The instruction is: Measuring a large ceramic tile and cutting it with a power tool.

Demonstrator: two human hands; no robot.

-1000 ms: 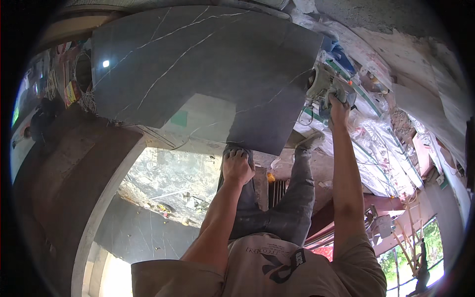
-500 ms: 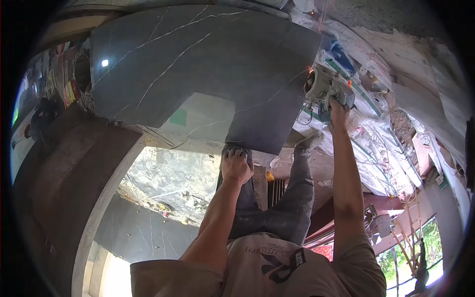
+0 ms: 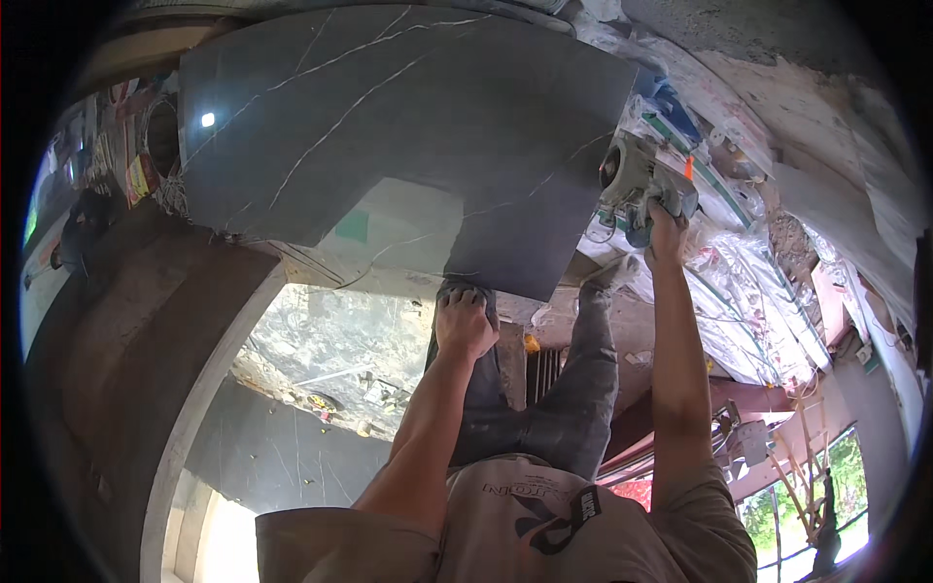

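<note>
A large dark stone-look slab (image 3: 389,107) with white veins lies in front of me. My right hand (image 3: 667,233) is closed around a dusty handheld power cutter (image 3: 637,180) at the slab's right edge. The cutter's round front end faces the slab, and its cutting disc is not clearly visible. My left hand (image 3: 466,321) rests on my left knee, just below the slab's near edge. Its fingers are dusty and bent over the knee, with nothing held in them.
Plastic-wrapped lengths with green edges (image 3: 724,291) lie right of the cutter. Another dark slab (image 3: 282,447) is at lower left, near a pale, dusty floor patch (image 3: 330,340). Cables and clutter (image 3: 160,155) sit beyond the slab's left end. A wooden frame (image 3: 797,486) stands at lower right.
Orange sparks at the cutter's front and beyond the slab's far right corner are gone. The cutter and my right hand have shifted very slightly; my left hand stays put.
</note>
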